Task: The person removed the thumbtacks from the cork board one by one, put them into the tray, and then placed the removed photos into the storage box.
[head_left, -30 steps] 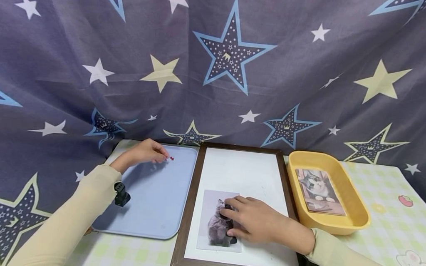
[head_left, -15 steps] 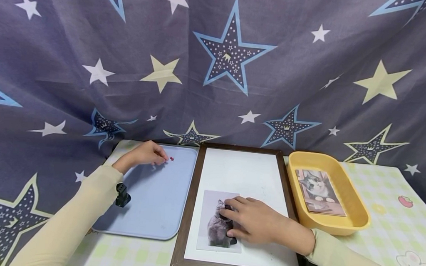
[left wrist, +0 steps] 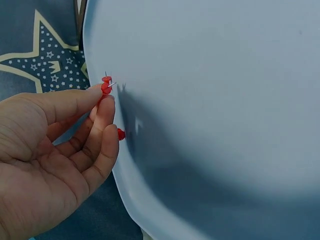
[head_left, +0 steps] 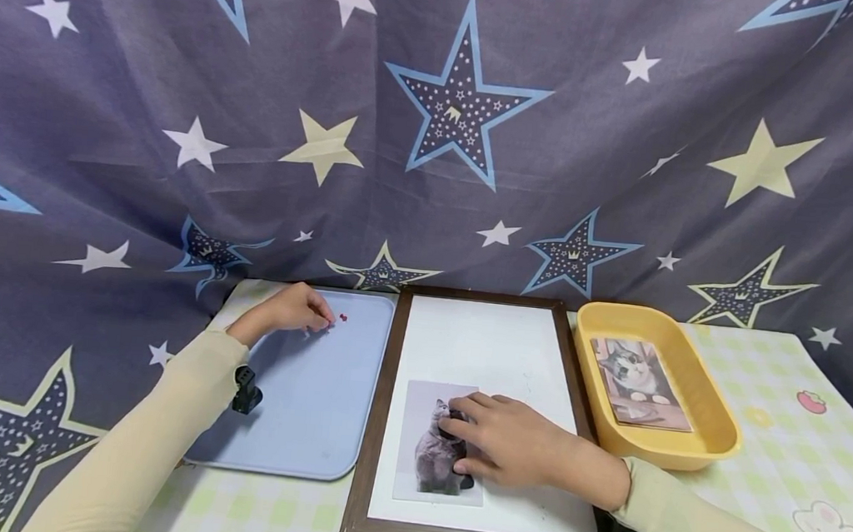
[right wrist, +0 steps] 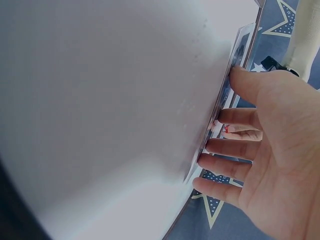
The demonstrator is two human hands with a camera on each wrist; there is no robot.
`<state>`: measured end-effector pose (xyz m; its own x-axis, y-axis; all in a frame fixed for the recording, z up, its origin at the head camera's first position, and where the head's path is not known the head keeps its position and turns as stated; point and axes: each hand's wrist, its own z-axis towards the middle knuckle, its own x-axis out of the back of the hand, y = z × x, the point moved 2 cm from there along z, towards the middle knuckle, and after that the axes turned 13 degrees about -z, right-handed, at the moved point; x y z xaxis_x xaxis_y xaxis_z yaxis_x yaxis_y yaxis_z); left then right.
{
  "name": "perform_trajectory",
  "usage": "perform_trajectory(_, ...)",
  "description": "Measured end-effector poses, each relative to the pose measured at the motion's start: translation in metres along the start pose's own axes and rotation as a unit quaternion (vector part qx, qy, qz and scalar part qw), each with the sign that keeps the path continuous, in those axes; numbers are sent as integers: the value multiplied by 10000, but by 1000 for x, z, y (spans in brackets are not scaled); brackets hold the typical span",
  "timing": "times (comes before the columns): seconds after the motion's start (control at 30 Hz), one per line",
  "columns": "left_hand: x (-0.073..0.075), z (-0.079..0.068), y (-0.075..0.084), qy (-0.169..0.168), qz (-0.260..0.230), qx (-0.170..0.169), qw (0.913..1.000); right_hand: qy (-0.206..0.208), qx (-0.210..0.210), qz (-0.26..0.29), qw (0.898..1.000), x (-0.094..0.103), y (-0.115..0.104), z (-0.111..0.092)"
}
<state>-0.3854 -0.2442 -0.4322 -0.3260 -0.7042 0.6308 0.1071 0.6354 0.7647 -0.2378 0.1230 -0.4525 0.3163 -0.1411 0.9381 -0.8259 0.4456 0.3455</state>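
Observation:
At the far part of the blue tray (head_left: 295,410), my left hand (head_left: 305,306) has its thumb and index fingertips together on a small red push pin (left wrist: 106,89). More red push pins (head_left: 344,317) lie just beside those fingertips, and a red pin head (left wrist: 121,134) shows by the other fingers in the left wrist view. My right hand (head_left: 506,439) rests with spread fingers on a photo of a grey cat (head_left: 436,467), on the white board (head_left: 488,346) with a brown frame. Its fingers (right wrist: 225,167) touch the photo in the right wrist view and partly cover the cat.
To the right of the board stands a yellow basin (head_left: 716,414) with a cat photo (head_left: 639,383), seemingly on a stack. A green checked tablecloth (head_left: 765,460) lies underneath. Behind the table hangs a dark curtain (head_left: 600,163) patterned with stars.
My left fingertips have shifted slightly left and down, leaving a small gap to the pins beside them. The right hand and the photo have stayed put.

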Motion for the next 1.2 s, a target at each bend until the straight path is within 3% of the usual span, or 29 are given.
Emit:
perform_trajectory(0.57, -2, 4, -4, 60, 240, 97, 9996, -30, 7, 31, 10000, 2, 0, 0)
perform_trajectory(1.2, -5, 9, -7, 40, 42, 422, 9991, -65, -7, 43, 10000, 1, 0, 0)
